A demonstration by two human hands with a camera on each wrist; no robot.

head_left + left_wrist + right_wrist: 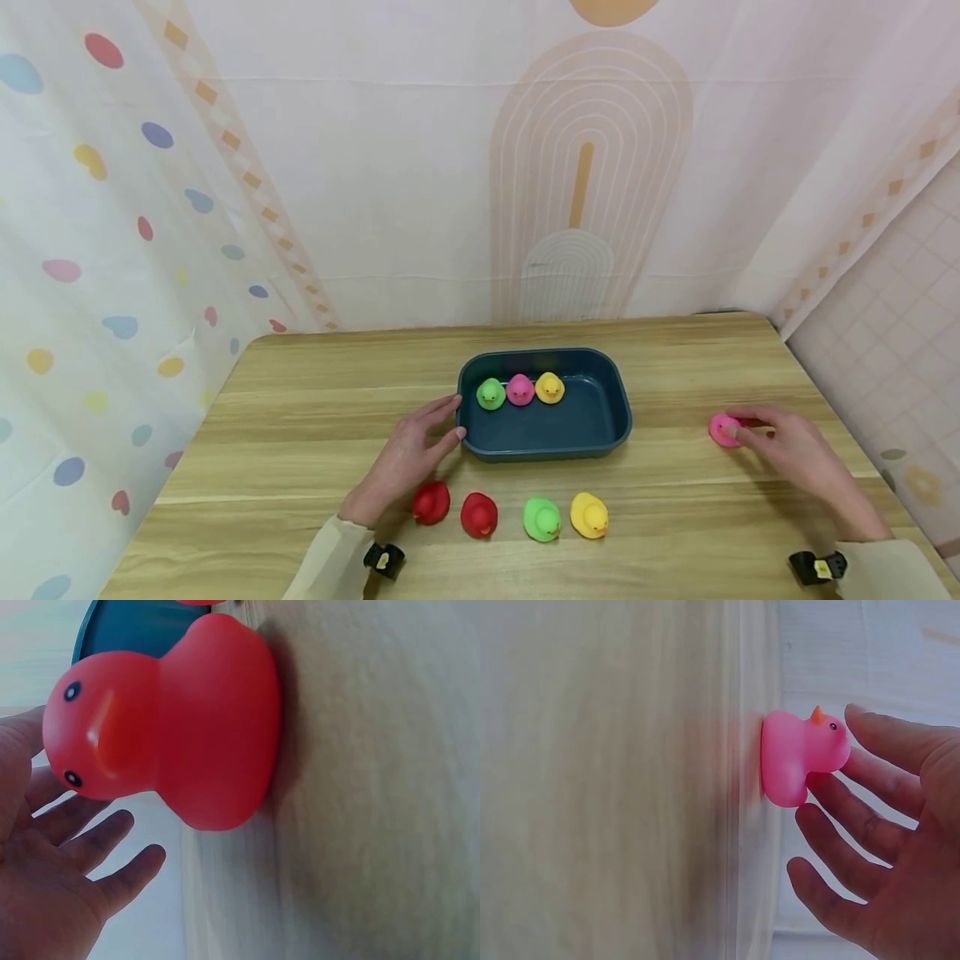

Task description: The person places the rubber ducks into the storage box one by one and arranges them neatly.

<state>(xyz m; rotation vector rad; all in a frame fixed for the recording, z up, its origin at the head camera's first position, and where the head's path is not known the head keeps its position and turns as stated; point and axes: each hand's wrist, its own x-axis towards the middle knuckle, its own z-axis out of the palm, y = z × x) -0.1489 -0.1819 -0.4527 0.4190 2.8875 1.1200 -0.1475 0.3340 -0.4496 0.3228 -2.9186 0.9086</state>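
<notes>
My left hand (408, 446) rests its fingertips and thumb at the left rim of a dark blue tray (543, 455), fingers spread. Inside, along the back left, sit a green duck (491, 395), a pink duck (520, 391) and a yellow duck (550, 388). Close below the left palm is a red rubber duck (431, 503), large in the left wrist view. On the right, my right hand (791, 446) reaches round another pink rubber duck (786, 759) standing upright on the table. Its thumb is by the duck's head and its long fingers lie behind, loosely extended.
In front of the tray stand a second red duck (479, 515), a green duck (542, 520) and a yellow duck (589, 516). The wooden table (337, 367) ends at a patterned curtain (405, 183) behind and on the left.
</notes>
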